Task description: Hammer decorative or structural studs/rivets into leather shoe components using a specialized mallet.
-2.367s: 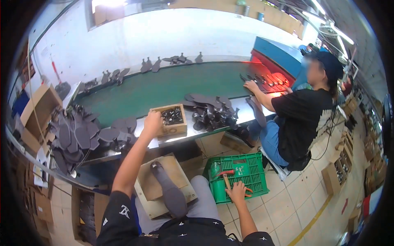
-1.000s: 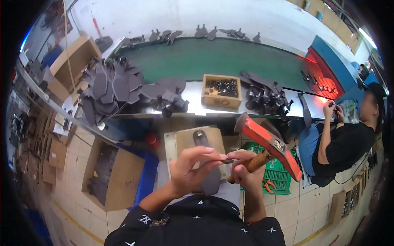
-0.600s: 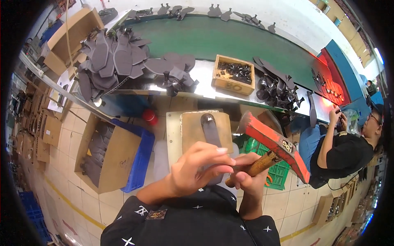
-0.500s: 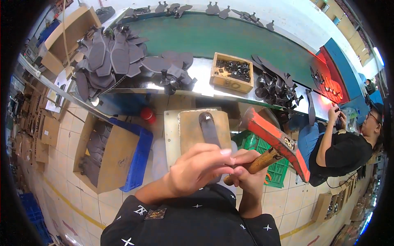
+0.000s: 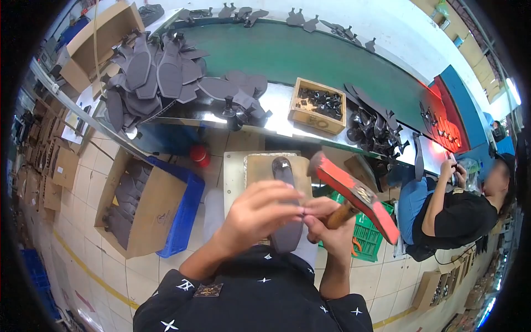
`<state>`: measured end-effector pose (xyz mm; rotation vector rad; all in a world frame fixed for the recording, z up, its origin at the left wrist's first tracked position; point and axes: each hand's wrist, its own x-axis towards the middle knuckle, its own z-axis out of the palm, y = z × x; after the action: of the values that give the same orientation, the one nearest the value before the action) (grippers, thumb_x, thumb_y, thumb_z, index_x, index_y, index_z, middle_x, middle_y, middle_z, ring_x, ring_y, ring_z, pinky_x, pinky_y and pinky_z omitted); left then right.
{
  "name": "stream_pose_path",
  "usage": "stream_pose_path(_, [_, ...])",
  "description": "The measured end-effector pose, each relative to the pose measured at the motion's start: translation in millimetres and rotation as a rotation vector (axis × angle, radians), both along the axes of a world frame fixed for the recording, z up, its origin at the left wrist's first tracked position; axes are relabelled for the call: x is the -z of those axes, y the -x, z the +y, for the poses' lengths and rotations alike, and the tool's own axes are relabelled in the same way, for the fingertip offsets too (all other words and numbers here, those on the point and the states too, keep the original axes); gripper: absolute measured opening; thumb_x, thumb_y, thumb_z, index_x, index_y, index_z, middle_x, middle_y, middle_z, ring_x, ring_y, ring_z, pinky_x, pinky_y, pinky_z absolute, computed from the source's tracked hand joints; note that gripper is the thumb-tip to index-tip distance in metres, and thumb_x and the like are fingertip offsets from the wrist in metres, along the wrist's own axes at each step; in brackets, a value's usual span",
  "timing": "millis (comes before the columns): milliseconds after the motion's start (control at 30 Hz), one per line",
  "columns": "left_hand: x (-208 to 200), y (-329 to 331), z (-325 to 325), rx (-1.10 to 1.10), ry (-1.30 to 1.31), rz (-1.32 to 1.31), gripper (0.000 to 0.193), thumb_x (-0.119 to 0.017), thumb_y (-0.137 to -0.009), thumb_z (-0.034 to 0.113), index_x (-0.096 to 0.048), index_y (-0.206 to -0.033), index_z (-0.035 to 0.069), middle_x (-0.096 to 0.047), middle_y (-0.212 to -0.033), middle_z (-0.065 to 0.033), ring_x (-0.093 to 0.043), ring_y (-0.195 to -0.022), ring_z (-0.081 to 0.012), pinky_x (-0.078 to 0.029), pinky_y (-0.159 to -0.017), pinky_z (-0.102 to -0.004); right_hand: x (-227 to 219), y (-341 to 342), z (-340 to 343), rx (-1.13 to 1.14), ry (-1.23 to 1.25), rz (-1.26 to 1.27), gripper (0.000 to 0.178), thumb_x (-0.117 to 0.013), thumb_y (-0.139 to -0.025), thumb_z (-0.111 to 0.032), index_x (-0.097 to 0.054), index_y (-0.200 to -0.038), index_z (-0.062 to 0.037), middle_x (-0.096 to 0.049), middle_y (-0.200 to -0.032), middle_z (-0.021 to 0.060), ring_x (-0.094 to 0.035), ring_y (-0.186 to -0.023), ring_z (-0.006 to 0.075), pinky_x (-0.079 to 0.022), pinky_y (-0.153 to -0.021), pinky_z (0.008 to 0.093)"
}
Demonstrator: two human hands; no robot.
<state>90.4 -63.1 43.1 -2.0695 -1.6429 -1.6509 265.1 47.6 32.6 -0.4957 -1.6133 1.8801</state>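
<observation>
My right hand is wrapped round the wooden handle of a hammer. Its red head points up and to the right of the hand. My left hand meets the right one, fingertips pinched against the right thumb and forefinger. Whatever lies between those fingertips is too small to make out. Below the hands, a dark grey shoe sole lies lengthwise, its far end bearing a shiny dark heel part. My left fingers hide its middle. Under its far end is a tan block on a pale board.
A bench ahead carries a wooden box of small dark parts, a pile of soles and loose heels. A carton in a blue crate stands at left, a green crate at right. A co-worker sits beyond.
My left hand has lifted and shifted a little left, uncovering more of the sole's near end. The hammer in my right hand has moved slightly left. The whole view has shifted a little.
</observation>
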Motion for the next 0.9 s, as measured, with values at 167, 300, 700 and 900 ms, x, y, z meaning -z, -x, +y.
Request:
stream_pose_path(167, [66.6, 23.7, 36.7, -0.356, 0.234, -0.248, 0.066, -0.085, -0.070, 0.025, -0.057, -0.127, 0.006, -0.068, -0.115, -0.0122, -0.065, -0.101, -0.0284, -0.052, -0.084, -0.0362, 16.5, 34.1, 29.4, 0.104, -0.203, -0.164, 0.013, -0.073, -0.084, -0.002, -0.068, -0.096, 0.0039, -0.071, -0.098, 0.0095, -0.055, -0.053, 0.0064, -0.041, -0.045, 0.0213])
stream_pose_path(300, [109.5, 30.5, 69.2, -0.259, 0.344, -0.321, 0.041, -0.078, -0.079, 0.017, -0.064, -0.114, 0.002, -0.069, -0.103, -0.0156, -0.066, -0.098, -0.0301, -0.051, -0.085, -0.0380, 45.1, 60.5, 68.5, 0.108, -0.499, -0.189, 0.017, -0.070, -0.089, -0.009, -0.068, -0.099, 0.0048, -0.072, -0.085, 0.0086, -0.068, -0.079, 0.0136, -0.053, -0.071, 0.0281])
stream_pose_path(700, [120.4, 39.1, 70.5, -0.191, 0.204, -0.319, 0.026, -0.070, -0.078, 0.003, -0.068, -0.104, -0.001, -0.069, -0.101, -0.0181, -0.066, -0.090, -0.0334, -0.051, -0.080, -0.0395, 66.1, 74.8, 78.7, 0.004, -0.750, -0.246, 0.021, -0.070, -0.087, -0.005, -0.065, -0.105, 0.0056, -0.072, -0.092, 0.0139, -0.068, -0.085, 0.0154, -0.054, -0.074, 0.0285])
stream_pose_path(900, [122.8, 39.4, 70.1, -0.176, 0.222, -0.352, 0.025, -0.070, -0.080, 0.003, -0.068, -0.104, -0.002, -0.069, -0.101, -0.0181, -0.066, -0.089, -0.0317, -0.052, -0.077, -0.0380, 70.5, 77.4, 73.9, 0.043, -0.693, -0.191, 0.019, -0.066, -0.086, -0.001, -0.064, -0.104, 0.0043, -0.070, -0.090, 0.0137, -0.068, -0.082, 0.0175, -0.053, -0.074, 0.0313])
